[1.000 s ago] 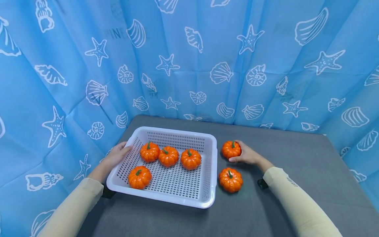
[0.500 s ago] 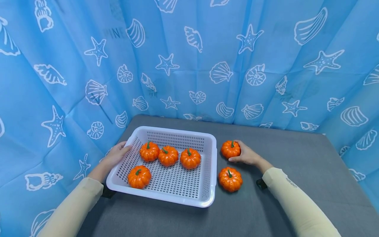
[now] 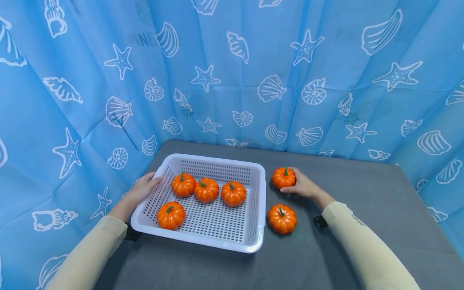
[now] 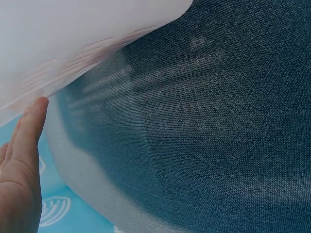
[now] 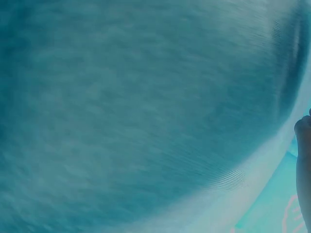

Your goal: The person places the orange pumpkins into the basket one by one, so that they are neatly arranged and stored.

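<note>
My right hand grips a small orange pumpkin with a green stem, thumb on its near side and fingers behind it. A second pumpkin sits on the table just in front of it. On the left, my left hand holds the left rim of a white plastic basket. Seen from the left wrist, its straight fingers lie along the basket's outer wall. Only part of the right hand enters the blurred right wrist view, where no pumpkin shows.
Inside the basket are several more pumpkins, three in a back row, such as this one, and one at the front left. A grey cloth covers the table. Behind and to the left hangs a blue shell-patterned curtain.
The pumpkin in my right hand has shifted slightly up and away from the near pumpkin, with the hand following. My left hand and the basket stay where they were.
</note>
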Available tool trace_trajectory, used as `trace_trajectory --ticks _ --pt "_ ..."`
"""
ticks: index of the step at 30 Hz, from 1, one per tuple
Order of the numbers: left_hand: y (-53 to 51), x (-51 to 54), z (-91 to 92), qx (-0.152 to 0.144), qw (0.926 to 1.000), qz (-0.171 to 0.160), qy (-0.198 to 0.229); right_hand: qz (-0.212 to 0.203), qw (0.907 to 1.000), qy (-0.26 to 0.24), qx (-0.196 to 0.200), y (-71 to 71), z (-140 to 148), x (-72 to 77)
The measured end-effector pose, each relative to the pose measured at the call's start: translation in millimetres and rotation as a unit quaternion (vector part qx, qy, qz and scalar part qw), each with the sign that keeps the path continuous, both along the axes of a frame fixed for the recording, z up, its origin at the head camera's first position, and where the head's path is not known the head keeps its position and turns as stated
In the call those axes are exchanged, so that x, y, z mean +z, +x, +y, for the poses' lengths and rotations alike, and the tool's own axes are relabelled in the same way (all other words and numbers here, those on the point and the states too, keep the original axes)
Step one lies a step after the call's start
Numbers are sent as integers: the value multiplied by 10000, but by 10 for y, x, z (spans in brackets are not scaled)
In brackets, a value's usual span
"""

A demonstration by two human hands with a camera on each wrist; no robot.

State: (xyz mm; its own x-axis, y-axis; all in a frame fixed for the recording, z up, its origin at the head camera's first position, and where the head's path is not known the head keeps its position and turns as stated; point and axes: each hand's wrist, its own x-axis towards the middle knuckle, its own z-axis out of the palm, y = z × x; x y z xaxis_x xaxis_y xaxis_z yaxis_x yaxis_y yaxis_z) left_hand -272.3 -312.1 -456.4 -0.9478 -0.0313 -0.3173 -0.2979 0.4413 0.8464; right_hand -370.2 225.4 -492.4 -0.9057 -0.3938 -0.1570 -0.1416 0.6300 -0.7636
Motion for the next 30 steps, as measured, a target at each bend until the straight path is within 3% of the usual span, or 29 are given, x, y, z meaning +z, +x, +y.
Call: trace_trajectory --ticks 9,23,30 --pt "-20 25 6 -27 10000 15 0 221 9995 -170 -174 -115 -52 201" --pt "-22 5 3 55 9999 -93 102 634 9970 -439 -8 -305 -393 679" --pt "-10 -13 -3 53 9999 -19 94 691 9963 -465 227 -310 -626 874"
